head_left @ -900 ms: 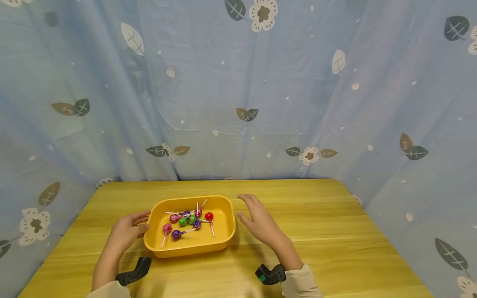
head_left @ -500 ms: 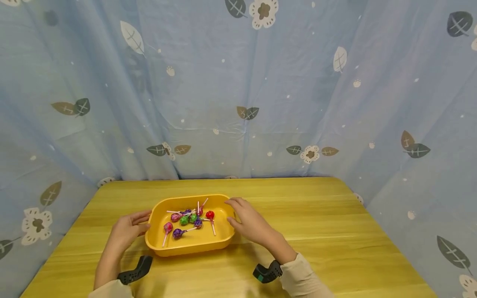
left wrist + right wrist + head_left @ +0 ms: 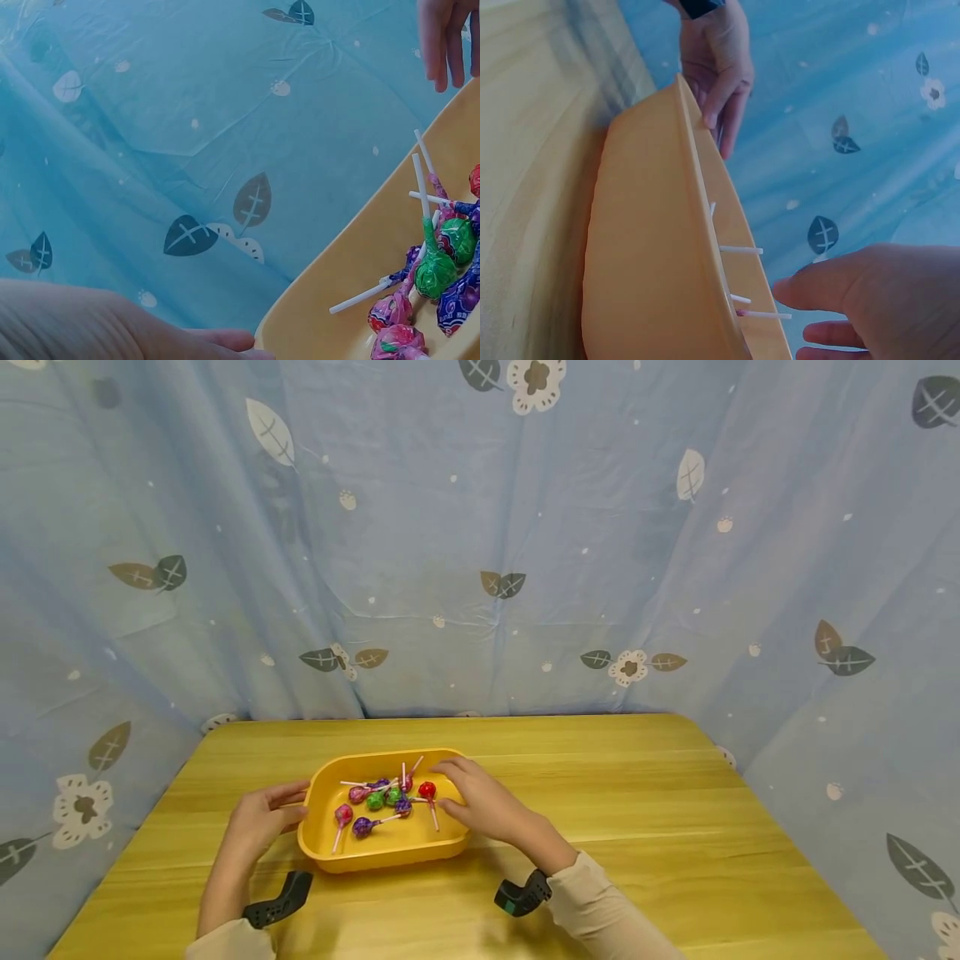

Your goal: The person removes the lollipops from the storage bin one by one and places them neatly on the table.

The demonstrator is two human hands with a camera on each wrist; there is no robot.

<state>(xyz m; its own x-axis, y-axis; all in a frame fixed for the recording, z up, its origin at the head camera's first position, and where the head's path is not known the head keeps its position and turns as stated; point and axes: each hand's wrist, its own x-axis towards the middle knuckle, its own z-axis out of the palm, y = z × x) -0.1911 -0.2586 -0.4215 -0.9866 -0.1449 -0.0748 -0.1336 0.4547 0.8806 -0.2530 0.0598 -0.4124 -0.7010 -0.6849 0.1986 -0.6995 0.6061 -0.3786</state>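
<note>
A yellow plastic basket [image 3: 375,858] holds several wrapped lollipops: green ones [image 3: 435,271], a red one [image 3: 427,790], pink ones [image 3: 343,814] and purple ones [image 3: 362,827]. My left hand [image 3: 261,821] is at the basket's left end, its relaxed fingers against the outside of the wall by the rim. Over the right end reaches my right hand [image 3: 483,802], thumb and fingers spread apart around nothing, fingertips near the red lollipop. In the right wrist view, the near wall hides most of the lollipops and only white sticks [image 3: 741,249] show.
The basket stands on a yellow wood-grain table [image 3: 615,827], left of its middle. Behind the table hangs a blue curtain [image 3: 420,527] printed with leaves and flowers. A black device [image 3: 279,902] is worn on the left wrist, another [image 3: 522,895] on the right.
My right hand has moved left, from beside the basket to above its right end. The left hand stays at the left end. The whole scene shifts slightly with the head.
</note>
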